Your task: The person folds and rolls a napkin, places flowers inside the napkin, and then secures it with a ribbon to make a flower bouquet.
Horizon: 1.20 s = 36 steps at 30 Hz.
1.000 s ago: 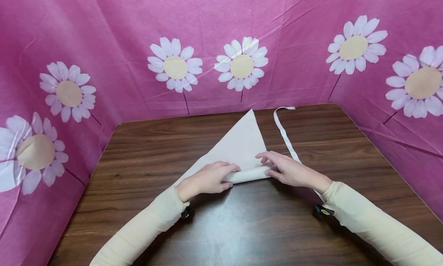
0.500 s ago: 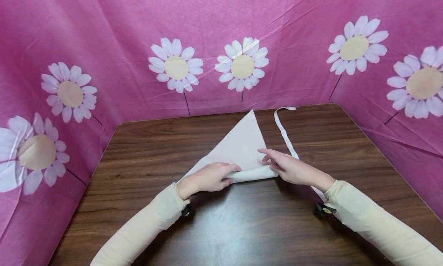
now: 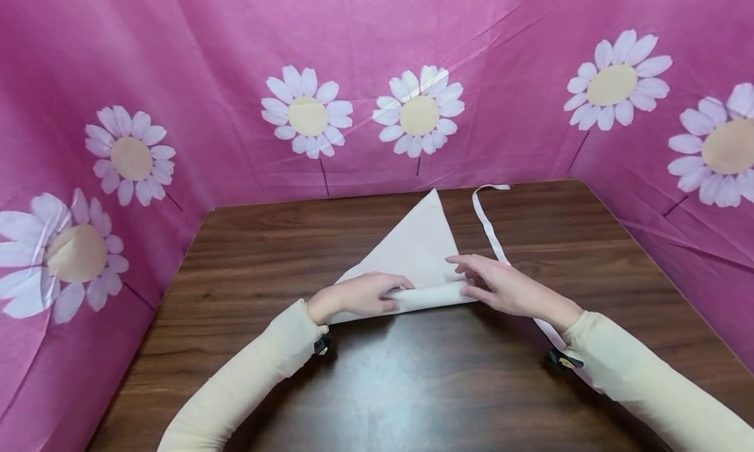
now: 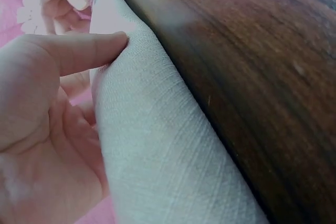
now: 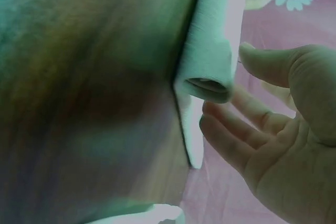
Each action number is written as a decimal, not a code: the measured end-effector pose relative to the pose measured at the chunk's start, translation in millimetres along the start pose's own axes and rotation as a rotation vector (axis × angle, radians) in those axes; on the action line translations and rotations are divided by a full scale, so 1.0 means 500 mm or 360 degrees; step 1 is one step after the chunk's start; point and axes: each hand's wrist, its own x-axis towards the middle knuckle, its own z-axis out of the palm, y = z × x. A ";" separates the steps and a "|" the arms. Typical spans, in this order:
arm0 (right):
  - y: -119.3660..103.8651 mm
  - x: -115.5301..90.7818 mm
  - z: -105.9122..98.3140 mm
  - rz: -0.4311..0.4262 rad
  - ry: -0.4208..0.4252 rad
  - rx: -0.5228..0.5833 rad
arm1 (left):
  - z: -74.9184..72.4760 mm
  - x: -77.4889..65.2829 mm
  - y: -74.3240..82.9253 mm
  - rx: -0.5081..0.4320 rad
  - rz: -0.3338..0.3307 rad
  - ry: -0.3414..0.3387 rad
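An off-white cloth [image 3: 415, 246] lies as a triangle with its point toward the back of the table, its near edge rolled into a tube [image 3: 432, 296]. My left hand [image 3: 368, 294] holds the tube near its middle; in the left wrist view its thumb [image 4: 100, 51] lies on the roll and the fingers are behind it. At the tube's right end is my right hand [image 3: 501, 285], with loosely bent fingers. In the right wrist view the tube's hollow end [image 5: 207, 85] shows, and the right thumb [image 5: 268, 66] stands slightly apart from it.
A narrow white strap [image 3: 489, 229] runs from the back of the wooden table [image 3: 377, 386] and passes under the right forearm. Pink curtains [image 3: 359, 27] printed with daisies stand around the table's back and sides.
The right hand's thumb drew back from the roll's end and now lies near it again. More of the cloth's left corner shows below the left wrist. The whole view has shifted slightly.
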 end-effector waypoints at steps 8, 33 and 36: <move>0.011 0.002 0.001 0.0204 -0.0069 0.0061 | 0.017 -0.001 0.021 0.0358 0.0055 0.0313; 0.004 0.016 0.006 0.0012 -0.0120 -0.0124 | 0.035 -0.001 0.025 0.0497 -0.0001 0.0268; 0.004 0.019 0.012 0.0055 -0.0163 -0.0159 | 0.028 0.002 0.024 0.0468 -0.0031 0.0278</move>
